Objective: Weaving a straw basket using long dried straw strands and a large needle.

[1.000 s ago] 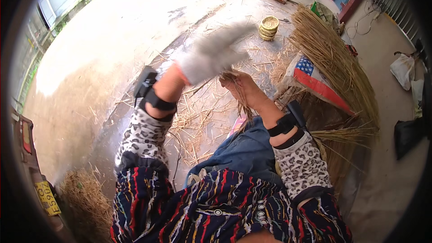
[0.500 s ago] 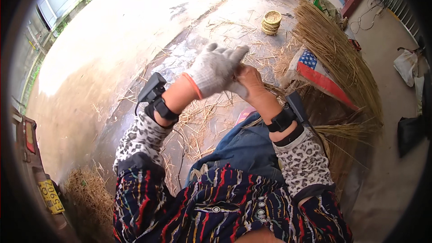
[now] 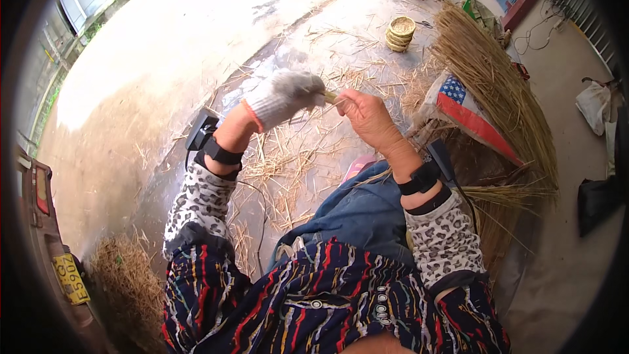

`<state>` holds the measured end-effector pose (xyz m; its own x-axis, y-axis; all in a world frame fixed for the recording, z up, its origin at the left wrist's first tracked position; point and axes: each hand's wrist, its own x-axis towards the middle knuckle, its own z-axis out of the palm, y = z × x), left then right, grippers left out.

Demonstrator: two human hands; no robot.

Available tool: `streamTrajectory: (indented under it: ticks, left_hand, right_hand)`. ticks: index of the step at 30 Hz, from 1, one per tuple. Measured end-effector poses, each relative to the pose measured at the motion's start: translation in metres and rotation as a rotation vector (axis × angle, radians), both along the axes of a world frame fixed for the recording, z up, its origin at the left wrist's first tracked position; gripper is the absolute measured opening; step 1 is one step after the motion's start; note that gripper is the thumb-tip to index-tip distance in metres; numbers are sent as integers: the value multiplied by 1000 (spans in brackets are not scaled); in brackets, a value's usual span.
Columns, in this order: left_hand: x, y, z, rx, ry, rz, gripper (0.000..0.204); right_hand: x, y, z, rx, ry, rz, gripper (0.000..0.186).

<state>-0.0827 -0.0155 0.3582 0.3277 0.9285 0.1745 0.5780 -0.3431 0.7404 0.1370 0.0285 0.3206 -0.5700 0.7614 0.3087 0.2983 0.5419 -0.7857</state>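
My left hand (image 3: 285,97), in a pale grey knit glove with an orange cuff edge, is closed around one end of a short greenish-yellow straw bundle (image 3: 329,97). My bare right hand (image 3: 368,117) grips the other end of the bundle, its thumb and fingers pressed together. Only a small stretch of straw shows between the two hands; the rest is hidden inside them. Both hands are in mid-air in front of me, above a ground strewn with loose straw (image 3: 288,157).
Small round woven straw baskets (image 3: 400,34), seemingly stacked, stand ahead, near scissors (image 3: 425,24). A large sheaf of long straw (image 3: 495,69) lies right, beside a red, white and blue sack (image 3: 452,98). A straw heap (image 3: 128,282) and a vehicle's rear (image 3: 49,223) are at left.
My hands, overlapping before, have drawn apart sideways, the left moving left and down. The straw between them has come into view.
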Motion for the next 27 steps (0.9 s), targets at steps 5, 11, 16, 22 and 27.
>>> streamTrajectory:
  ticks: [5,11,16,22,27]
  left_hand:
    - [-14,-6,9,350,-264,427,26]
    - [53,-14,2,924,614,214,50]
    - [25,5,-25,600,504,136,24]
    - [59,6,-44,332,-283,294,15]
    - [94,23,-58,448,-697,482,17]
  right_hand:
    - [5,10,0,-53,22,-155,33]
    - [0,15,-12,-108,129,-15,33]
    - [7,9,2,-226,108,68,31]
    - [1,12,-14,-114,277,-26,32]
    - [-15,4,-7,139,309,-253,32]
